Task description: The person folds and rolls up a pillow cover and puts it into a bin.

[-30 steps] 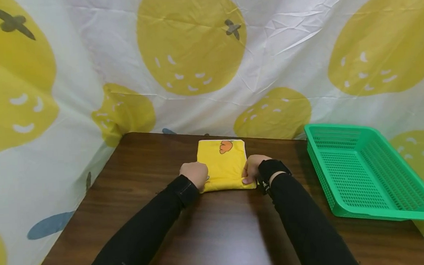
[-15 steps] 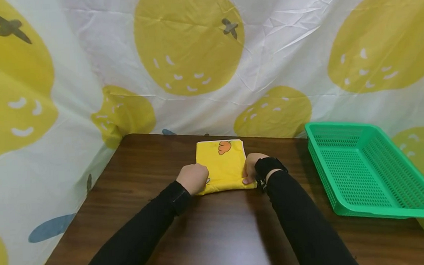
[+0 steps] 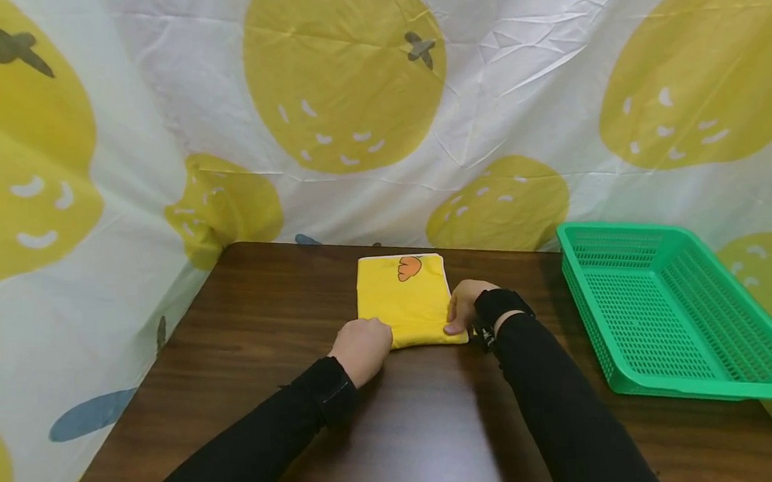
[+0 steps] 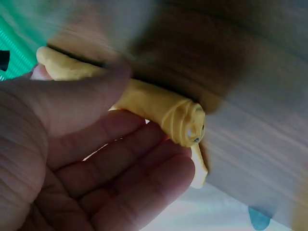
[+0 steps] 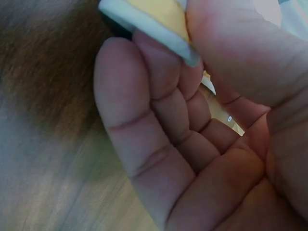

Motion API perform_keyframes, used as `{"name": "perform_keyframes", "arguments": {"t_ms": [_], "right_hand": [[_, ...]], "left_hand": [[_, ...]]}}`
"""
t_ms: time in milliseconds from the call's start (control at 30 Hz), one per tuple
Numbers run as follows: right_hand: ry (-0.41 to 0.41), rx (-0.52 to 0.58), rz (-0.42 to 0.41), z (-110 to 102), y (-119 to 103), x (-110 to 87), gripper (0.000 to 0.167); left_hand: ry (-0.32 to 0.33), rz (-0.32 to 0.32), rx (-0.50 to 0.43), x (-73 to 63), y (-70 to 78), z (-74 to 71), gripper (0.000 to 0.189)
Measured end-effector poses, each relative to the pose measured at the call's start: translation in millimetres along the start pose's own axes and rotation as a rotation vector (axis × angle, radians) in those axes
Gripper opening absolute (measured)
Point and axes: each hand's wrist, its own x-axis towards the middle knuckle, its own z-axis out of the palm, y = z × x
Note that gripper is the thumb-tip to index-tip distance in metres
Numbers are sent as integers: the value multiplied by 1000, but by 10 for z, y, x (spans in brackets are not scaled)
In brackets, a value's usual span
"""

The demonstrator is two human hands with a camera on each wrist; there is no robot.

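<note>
A folded yellow cloth (image 3: 402, 298) with an orange carrot print and a white edge lies near the table's back. My left hand (image 3: 363, 348) is at its near left corner. In the left wrist view the near edge is a thick roll (image 4: 161, 107), its spiral end showing, held between my thumb (image 4: 91, 98) and fingers. At the near right corner my right hand (image 3: 466, 306) pinches the cloth, thumb on top. The right wrist view shows that pale-edged corner (image 5: 154, 24) between thumb and curled fingers. My left fingertips are hidden in the head view.
A green plastic basket (image 3: 619, 374) with perforated sides stands on the right of the brown wooden table (image 3: 271, 298). A white curtain (image 3: 497, 111) with yellow fruit prints hangs behind the table and along its left side.
My left hand has moved slightly right and nearer to me along the cloth's near edge. The right hand has stayed at its corner. The basket has not moved.
</note>
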Motion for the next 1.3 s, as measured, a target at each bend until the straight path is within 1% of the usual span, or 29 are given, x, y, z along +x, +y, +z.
{"name": "perform_keyframes", "arguments": {"t_ms": [33, 67, 100, 167, 233, 300, 400, 500, 533, 600, 667, 700, 733, 800, 833, 933, 967, 1033, 1133, 1233, 1300], "right_hand": [[-4, 24, -6, -51, -186, -225, 46], [10, -48, 65, -112, -428, -445, 40], [31, -61, 72, -132, -591, -627, 33], [45, -41, 81, -141, -731, -794, 28], [50, -43, 81, -128, -775, -858, 25], [43, -38, 84, -109, -767, -868, 23], [36, -7, 104, -96, -700, -793, 22], [45, 2, 99, -104, -650, -747, 23], [51, 17, 97, -108, -639, -739, 24], [59, 13, 87, -113, -637, -744, 25], [65, 13, 86, -106, -659, -766, 26], [72, 8, 88, -100, -681, -787, 26], [84, 11, 93, -90, -701, -804, 26], [114, -40, 80, -69, -753, -838, 26], [137, -61, 62, -57, -771, -858, 25], [247, -161, -11, 17, -825, -900, 20], [293, -196, -39, 56, -837, -902, 19], [389, -259, -85, 159, -884, -932, 17], [540, -362, -120, 344, -963, -1002, 17], [663, -471, -129, 540, -1023, -1084, 17], [702, -528, -123, 657, -1049, -1147, 15]], "left_hand": [[-5, -1, 2, 3, -4, 11, 28], [-3, -5, 2, 9, -13, 24, 28], [2, -10, 2, 18, -24, 40, 28], [12, -19, 4, 38, -52, 71, 30], [23, -29, 0, 56, -85, 97, 30], [32, -36, -9, 72, -118, 125, 29], [42, -35, -27, 81, -161, 167, 26], [51, -29, -61, 92, -197, 200, 22], [50, -29, -71, 104, -212, 211, 22], [32, -37, -102, 138, -249, 210, 21], [-9, -53, -149, 190, -302, 189, 23], [-45, -57, -170, 228, -338, 186, 25], [-89, -61, -197, 271, -375, 181, 26], [-175, -65, -240, 363, -454, 208, 28], [-224, -68, -251, 405, -471, 175, 28], [-332, -78, -264, 512, -485, 109, 32], [-353, -84, -264, 521, -474, 61, 33], [-405, -103, -273, 517, -438, -85, 35], [-456, -121, -294, 529, -444, -163, 34], [-505, -135, -322, 570, -485, -144, 31], [-544, -147, -356, 616, -527, -73, 33]]}}
